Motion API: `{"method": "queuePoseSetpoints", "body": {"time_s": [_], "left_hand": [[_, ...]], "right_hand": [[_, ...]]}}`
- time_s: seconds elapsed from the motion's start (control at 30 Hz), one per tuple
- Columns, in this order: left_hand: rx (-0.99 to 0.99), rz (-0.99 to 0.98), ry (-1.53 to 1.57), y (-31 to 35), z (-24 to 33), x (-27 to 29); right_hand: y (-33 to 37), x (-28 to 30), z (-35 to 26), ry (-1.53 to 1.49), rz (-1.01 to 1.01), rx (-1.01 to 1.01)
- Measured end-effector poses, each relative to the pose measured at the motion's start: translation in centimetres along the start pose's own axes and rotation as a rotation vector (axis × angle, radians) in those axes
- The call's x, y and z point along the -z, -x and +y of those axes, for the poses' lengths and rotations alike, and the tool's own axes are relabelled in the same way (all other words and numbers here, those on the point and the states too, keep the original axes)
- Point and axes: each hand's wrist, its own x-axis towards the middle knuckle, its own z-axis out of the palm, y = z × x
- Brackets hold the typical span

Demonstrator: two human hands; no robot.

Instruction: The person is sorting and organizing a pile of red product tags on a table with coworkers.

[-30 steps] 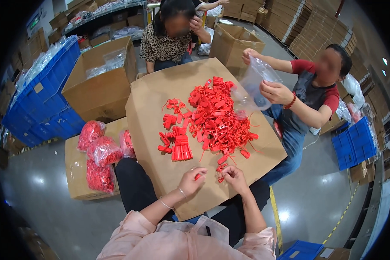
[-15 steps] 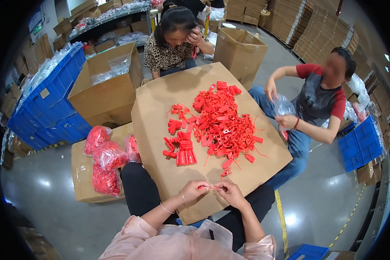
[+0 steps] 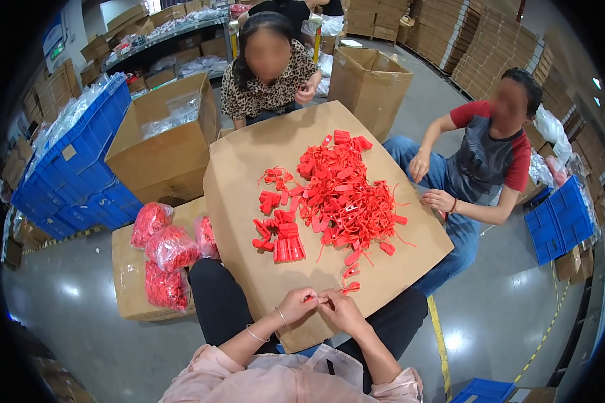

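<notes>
At the near edge of the cardboard sheet [image 3: 249,168], a small red plastic piece [image 3: 314,299] is pinched between the fingertips of both hands, which are brought together and touching. The left hand [image 3: 296,303] is closed on it from the left, the right hand [image 3: 341,310] from the right; whether a thin tail of the piece runs between them cannot be told, as the fingers hide most of it. Neither hand is nearer: the piece sits where they meet, just inside the sheet's rim.

Just beyond the right hand, two or three loose red pieces [image 3: 348,275] are found, lying toward the main heap. A stacked bundle of red pieces [image 3: 286,245] is set ahead and slightly left, long axes pointing toward the person. The large tangled heap of red pieces [image 3: 346,195] is spread farther out, ahead and to the right, well within arm's reach.

Bare cardboard is left open between the hands and the bundle. To the left, below the sheet, a closed carton [image 3: 124,282] is loaded with clear bags of red pieces [image 3: 168,248]. Two other people are seated at the far and right edges, their hands kept off the heap.
</notes>
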Motion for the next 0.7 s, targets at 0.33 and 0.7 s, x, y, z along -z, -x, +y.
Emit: {"method": "queuePoseSetpoints", "body": {"time_s": [0.33, 0.7], "left_hand": [[0.118, -0.102, 0.118, 0.1, -1.6, 0.7], [0.29, -0.021, 0.574, -0.1, -1.9, 2.7]], "right_hand": [[0.3, -0.4, 1.4, 0.035, 0.039, 0.032], [1.3, -0.9, 2.0, -0.05, 0.105, -0.116]]}}
